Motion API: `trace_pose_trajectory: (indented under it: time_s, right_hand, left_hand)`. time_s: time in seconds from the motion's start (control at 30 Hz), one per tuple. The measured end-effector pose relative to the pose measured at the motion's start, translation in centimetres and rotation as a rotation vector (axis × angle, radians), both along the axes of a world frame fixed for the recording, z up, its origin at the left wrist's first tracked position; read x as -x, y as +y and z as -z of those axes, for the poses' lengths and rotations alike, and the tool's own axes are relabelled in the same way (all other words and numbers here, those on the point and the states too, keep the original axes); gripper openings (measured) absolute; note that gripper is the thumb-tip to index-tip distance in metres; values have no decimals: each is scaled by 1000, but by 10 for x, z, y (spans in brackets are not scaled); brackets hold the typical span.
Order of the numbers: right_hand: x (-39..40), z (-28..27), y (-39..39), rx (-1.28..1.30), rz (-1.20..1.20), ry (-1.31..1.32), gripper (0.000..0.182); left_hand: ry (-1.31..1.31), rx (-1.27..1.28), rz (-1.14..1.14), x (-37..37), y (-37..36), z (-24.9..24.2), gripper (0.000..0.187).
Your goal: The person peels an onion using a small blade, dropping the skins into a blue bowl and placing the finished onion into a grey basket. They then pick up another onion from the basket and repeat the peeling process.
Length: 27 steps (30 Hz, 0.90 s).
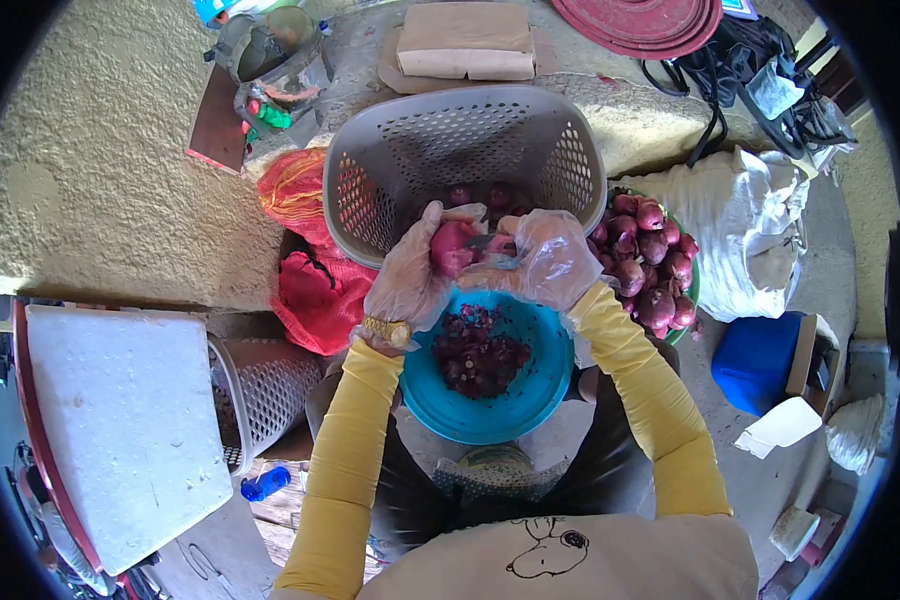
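Observation:
My left hand (410, 272), in a clear plastic glove, is closed around a red onion (452, 248). Against the onion's right side, my gloved right hand (558, 256) grips what looks like a small knife (482, 242), its dark blade partly showing and its handle mostly hidden by the fingers. Below both hands sits a turquoise basin (422, 398) with dark red onion skins (478, 358) in it. Just beyond the hands stands a grey perforated basket (460, 108), a few onions (460, 194) at its bottom.
Right of the basket, a green-rimmed container (697, 285) is heaped with red onions (655, 260). A white sack (755, 235) lies beside it. Red mesh bags (315, 290) lie at the left, near a white foam board (120, 420) and another basket (270, 390). A cardboard box (467, 40) lies behind.

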State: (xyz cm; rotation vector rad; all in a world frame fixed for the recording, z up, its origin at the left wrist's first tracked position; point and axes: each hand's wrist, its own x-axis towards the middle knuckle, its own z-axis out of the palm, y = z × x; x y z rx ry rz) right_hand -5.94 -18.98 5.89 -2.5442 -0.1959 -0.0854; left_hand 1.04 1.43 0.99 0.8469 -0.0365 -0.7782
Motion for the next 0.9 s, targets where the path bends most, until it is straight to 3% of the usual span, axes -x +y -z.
trace_pose_trajectory:
  time_s: [0.13,0.3,0.73,0.83,0.9]
  right_hand:
    - [1,20,5,5,69,-214,76]
    - [0,16,6,-4,15,-156,75]
    - [-3,23,8,-37,-42,-187,74]
    - [-2,20,6,32,-39,-153,74]
    - [-3,14,7,-9,-45,30,80]
  left_hand:
    - [147,73,-74,6,-7,-8,48]
    - [255,89,-147,6,-11,3,37]
    - [211,280,-130,7,-15,9,24]
    - [188,284,-117,9,-15,4,26]
    - [207,216,-153,10,-16,-1,28]
